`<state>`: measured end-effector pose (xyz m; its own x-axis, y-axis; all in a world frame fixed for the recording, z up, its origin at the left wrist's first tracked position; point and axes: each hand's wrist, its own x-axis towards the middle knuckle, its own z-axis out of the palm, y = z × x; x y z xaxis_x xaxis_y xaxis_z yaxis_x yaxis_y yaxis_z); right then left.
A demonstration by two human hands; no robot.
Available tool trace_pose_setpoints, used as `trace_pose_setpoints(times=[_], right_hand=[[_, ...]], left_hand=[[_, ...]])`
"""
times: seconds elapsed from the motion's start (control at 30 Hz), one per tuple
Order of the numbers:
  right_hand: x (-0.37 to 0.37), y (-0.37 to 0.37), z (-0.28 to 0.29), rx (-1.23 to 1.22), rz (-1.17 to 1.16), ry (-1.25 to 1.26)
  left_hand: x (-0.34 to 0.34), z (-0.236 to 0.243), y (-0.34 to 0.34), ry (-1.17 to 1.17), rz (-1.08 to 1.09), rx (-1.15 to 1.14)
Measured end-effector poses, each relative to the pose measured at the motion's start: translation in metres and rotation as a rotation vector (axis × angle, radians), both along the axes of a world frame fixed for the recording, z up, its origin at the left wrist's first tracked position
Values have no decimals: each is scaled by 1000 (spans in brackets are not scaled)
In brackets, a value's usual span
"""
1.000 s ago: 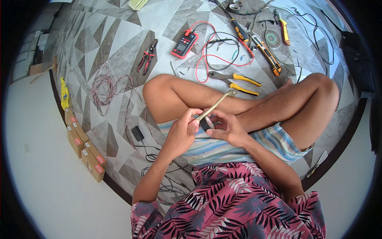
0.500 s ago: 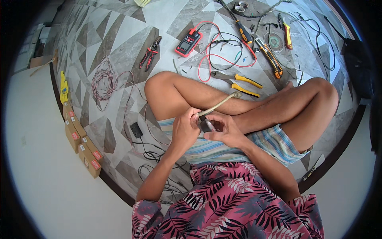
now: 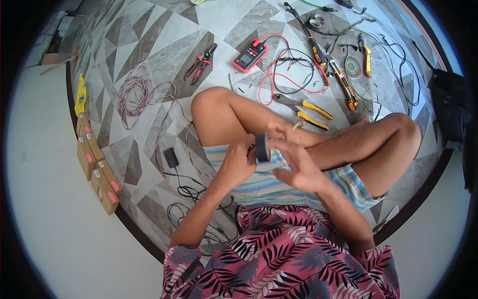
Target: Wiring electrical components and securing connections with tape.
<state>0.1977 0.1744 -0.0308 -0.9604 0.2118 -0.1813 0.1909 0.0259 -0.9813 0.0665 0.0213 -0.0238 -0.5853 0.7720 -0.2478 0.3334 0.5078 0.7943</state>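
My left hand (image 3: 240,162) is closed on a roll of black tape (image 3: 262,148), which stands on edge over my lap; a pale cable (image 3: 298,122) lies behind, largely hidden by my hands, so where it is gripped is unclear. Just right of the roll, my right hand (image 3: 301,164) is blurred, its fingers apart and off the tape's body. My crossed legs and striped shorts sit beneath both hands. Beyond my legs are yellow-handled pliers (image 3: 314,119).
On the tiled floor (image 3: 159,35) lie red-handled cutters (image 3: 199,65), a red multimeter (image 3: 249,57), a screwdriver (image 3: 317,52), utility knives (image 3: 344,84) and tangled wires (image 3: 134,94). Cardboard boxes (image 3: 102,194) line the left wall; a black bag (image 3: 448,107) is at right.
The tape roll has risen and turned upright in my left hand. My right hand has spread and moved off it, rightward. The cable has swung out of clear view. My head view has shifted.
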Motion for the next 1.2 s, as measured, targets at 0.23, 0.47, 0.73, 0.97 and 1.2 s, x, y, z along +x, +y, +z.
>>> trace_pose_setpoints(times=[0.23,0.47,0.73,0.97,1.2], right_hand=[[-52,43,-24,-172,395,-86],[-38,21,-5,337,154,-37],[-30,23,-19,175,127,213],[-31,23,-8,290,86,212],[-28,19,-10,236,87,71]], left_hand=[[-4,-1,-11,-347,30,-33],[10,3,-16,-130,230,144],[13,-2,-15,174,2,206],[15,3,-8,99,45,176],[17,0,-4,155,47,103]])
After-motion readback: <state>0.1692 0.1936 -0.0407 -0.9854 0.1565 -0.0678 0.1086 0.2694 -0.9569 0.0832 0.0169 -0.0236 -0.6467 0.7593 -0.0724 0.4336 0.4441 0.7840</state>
